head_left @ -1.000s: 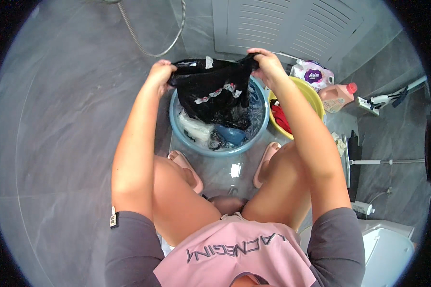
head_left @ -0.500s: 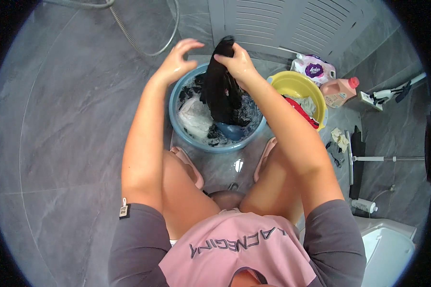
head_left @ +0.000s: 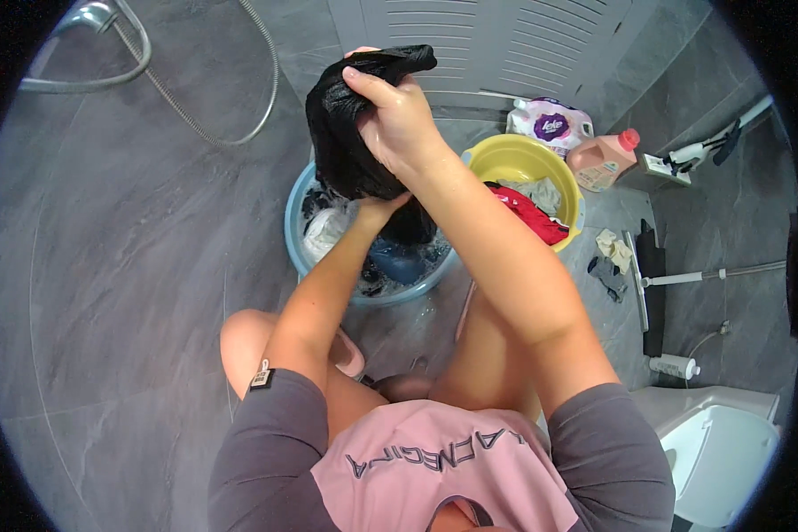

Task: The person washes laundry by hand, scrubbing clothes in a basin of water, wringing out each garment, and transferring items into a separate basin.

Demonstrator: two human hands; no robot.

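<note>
A wet black garment (head_left: 344, 133) is lifted over the blue basin (head_left: 294, 208), bunched at the top and hanging down toward the water. My right hand (head_left: 397, 115) is closed on its upper part, thumb on the near side. Lower down, my left hand (head_left: 381, 211) grips the same cloth, its fingers mostly hidden by the folds. Sudsy water fills the basin, where a white cloth (head_left: 325, 232), a dark blue cloth (head_left: 397, 262) and more black fabric lie soaking.
Right of the basin stands a yellow basin (head_left: 514, 160) with red (head_left: 536, 222) and grey clothes. Behind it are a white-purple package (head_left: 550, 124) and a pink detergent bottle (head_left: 603, 160). A squeegee (head_left: 637, 279), small cloths (head_left: 612, 251) and a toilet (head_left: 718, 461) are further right. A shower hose (head_left: 270, 89) hangs far left.
My right hand has raised the black garment up and left. My left hand, open and apart before, has come down and in to hold its lower part.
</note>
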